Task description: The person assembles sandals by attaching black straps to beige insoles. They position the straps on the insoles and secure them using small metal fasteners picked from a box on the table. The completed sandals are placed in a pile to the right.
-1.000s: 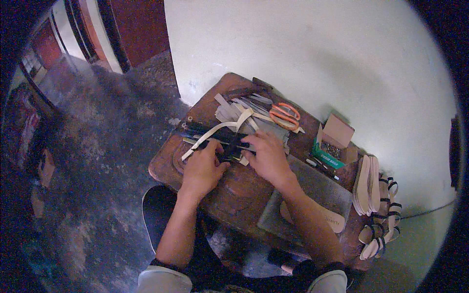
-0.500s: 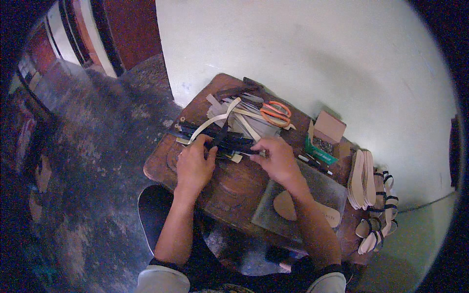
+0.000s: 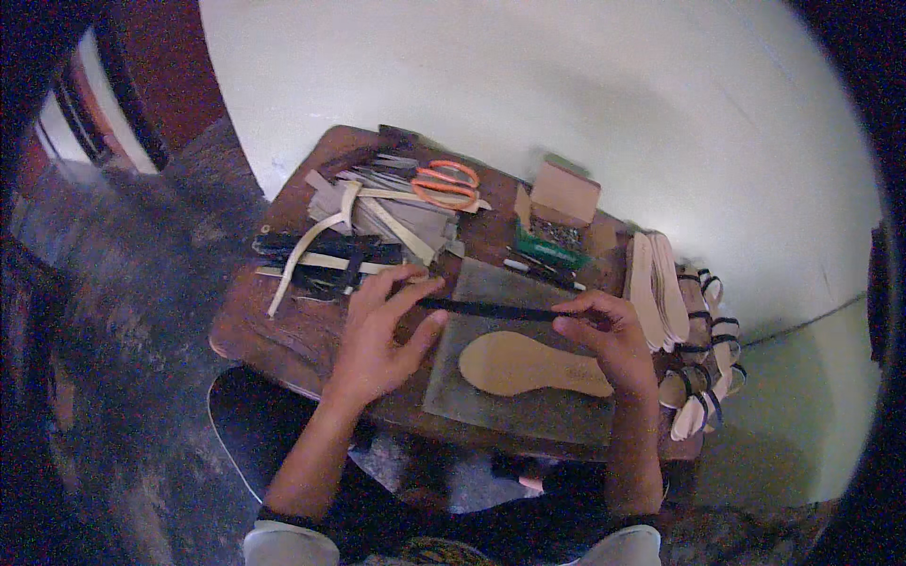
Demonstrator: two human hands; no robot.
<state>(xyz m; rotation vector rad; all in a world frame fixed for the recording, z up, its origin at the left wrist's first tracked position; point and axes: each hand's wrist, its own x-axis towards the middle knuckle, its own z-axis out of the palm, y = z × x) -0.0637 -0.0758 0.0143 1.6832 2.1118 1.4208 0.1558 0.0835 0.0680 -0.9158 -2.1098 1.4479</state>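
Observation:
A narrow black strap [image 3: 500,309] runs nearly straight between my two hands, above a grey slab. My right hand [image 3: 618,335] pinches its right end between thumb and fingers. The strap's other end reaches the fingers of my left hand [image 3: 382,330], which are stretched out with the thumb apart; whether they grip it is not clear. A tan sandal insole [image 3: 528,363] lies flat on the slab [image 3: 472,406] just below the strap, its narrow end partly behind my right hand. Left of my left hand are a pile of black straps [image 3: 326,250] and a cream strip [image 3: 304,250].
Orange-handled scissors [image 3: 444,185] lie on grey strips [image 3: 406,219] at the back. An open green box [image 3: 552,247] of small metal pieces stands near pens [image 3: 543,272]. Stacked insoles [image 3: 656,292] and strapped sandals [image 3: 703,387] line the right side of the wooden table [image 3: 250,316].
Both hands have moved from the pile of black straps toward the slab, the right one farther right. A black strap now stretches between them. The view has turned right.

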